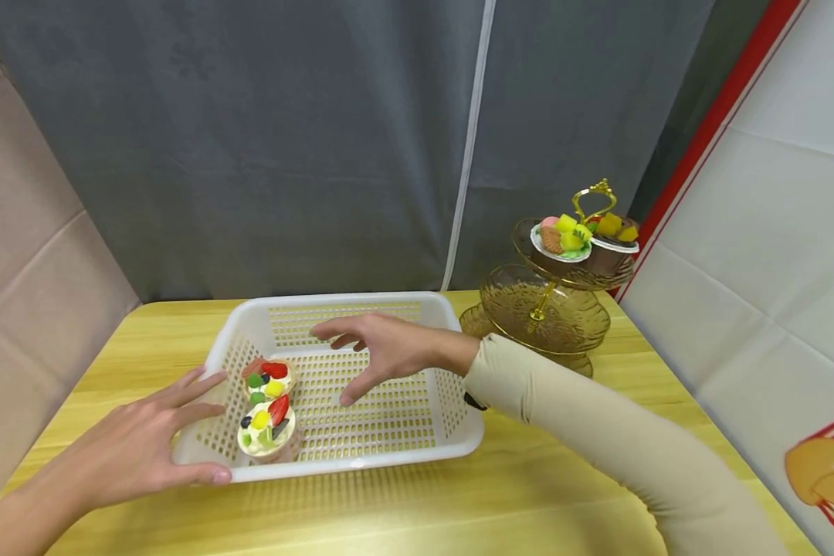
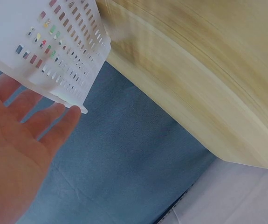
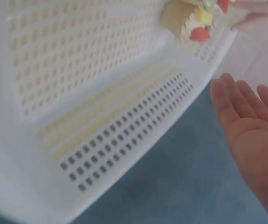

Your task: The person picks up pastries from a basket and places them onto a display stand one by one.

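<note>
A white perforated plastic basket [image 1: 361, 463] stands on the table with two fruit-topped toy cupcakes at its left end. The nearer cupcake [image 1: 267, 432] shows a strawberry slice on white cream; the farther cupcake [image 1: 271, 378] sits right behind it. My left hand [image 1: 153, 432] rests with spread fingers along the basket's left rim, fingertips at the edge in the left wrist view. Over the middle of the basket hovers my right hand [image 1: 389, 351], fingers and thumb apart, holding nothing. In the right wrist view its palm [image 3: 250, 135] shows beside the basket's long wall.
At the back right stands a tiered amber glass stand [image 1: 552, 316] with a gold handle. Its top tier bears a fruit-topped cup [image 1: 563, 239] and a dark brown cup [image 1: 613, 251]. A grey curtain [image 1: 285, 154] hangs behind the table [image 1: 459, 510]; a white panel [image 1: 757, 232] rises at right.
</note>
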`<action>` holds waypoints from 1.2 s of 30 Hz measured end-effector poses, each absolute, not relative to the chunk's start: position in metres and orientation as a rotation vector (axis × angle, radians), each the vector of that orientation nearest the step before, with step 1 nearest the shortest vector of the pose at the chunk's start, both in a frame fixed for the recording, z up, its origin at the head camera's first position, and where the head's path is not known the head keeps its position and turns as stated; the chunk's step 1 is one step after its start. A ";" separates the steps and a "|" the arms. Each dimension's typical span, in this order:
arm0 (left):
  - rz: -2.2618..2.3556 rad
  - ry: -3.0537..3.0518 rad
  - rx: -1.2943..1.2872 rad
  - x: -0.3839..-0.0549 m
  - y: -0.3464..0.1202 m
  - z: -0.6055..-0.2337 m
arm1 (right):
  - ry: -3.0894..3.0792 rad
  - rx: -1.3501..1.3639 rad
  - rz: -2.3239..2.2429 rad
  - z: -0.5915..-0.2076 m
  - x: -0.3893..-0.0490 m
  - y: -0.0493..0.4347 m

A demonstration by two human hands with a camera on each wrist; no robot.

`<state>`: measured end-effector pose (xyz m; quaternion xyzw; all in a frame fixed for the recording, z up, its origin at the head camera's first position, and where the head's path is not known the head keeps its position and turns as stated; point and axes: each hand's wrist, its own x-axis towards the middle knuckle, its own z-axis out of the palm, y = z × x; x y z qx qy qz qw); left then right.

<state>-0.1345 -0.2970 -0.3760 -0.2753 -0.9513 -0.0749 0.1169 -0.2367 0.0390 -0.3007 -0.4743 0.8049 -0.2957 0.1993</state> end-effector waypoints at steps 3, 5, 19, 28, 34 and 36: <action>-0.217 -2.789 -0.803 -0.134 -0.296 -0.376 | 2.234 -1.317 -0.795 -0.309 -0.236 0.029; -0.213 -2.794 -0.800 -0.134 -0.296 -0.376 | 2.218 -1.309 -0.788 -0.316 -0.235 0.022; -0.211 -2.812 -0.792 -0.135 -0.297 -0.377 | 2.122 -1.279 -0.763 -0.351 -0.232 -0.014; -0.223 -2.772 -0.800 -0.134 -0.297 -0.378 | 2.106 -1.288 -0.715 -0.360 -0.229 -0.029; -0.232 -2.769 -0.803 -0.132 -0.296 -0.377 | 2.137 -1.317 -0.666 -0.363 -0.226 -0.036; -0.232 -2.765 -0.804 -0.132 -0.296 -0.377 | 2.159 -1.351 -0.638 -0.363 -0.226 -0.039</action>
